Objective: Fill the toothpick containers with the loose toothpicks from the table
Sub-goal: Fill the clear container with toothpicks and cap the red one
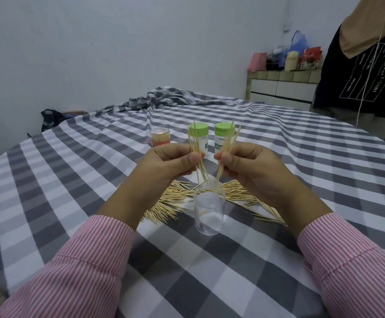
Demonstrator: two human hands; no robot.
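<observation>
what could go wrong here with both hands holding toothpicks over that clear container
1. The toothpicks in the left hand and right hand fan out loosely, so some tips may miss the narrow mouth of the clear container and drop onto the loose pile.
2. Neither hand steadies the container, which stands on soft checked cloth; a push from the toothpicks could tip it.

Open container [208, 211] upright on the cloth-covered table [76, 180], loose toothpicks [175, 197] heaped just behind it and to both sides, left hand [167, 164] and right hand [251, 166] above — each pinching a toothpick bunch, three lidded containers [198, 140] in a row farther back.
</observation>
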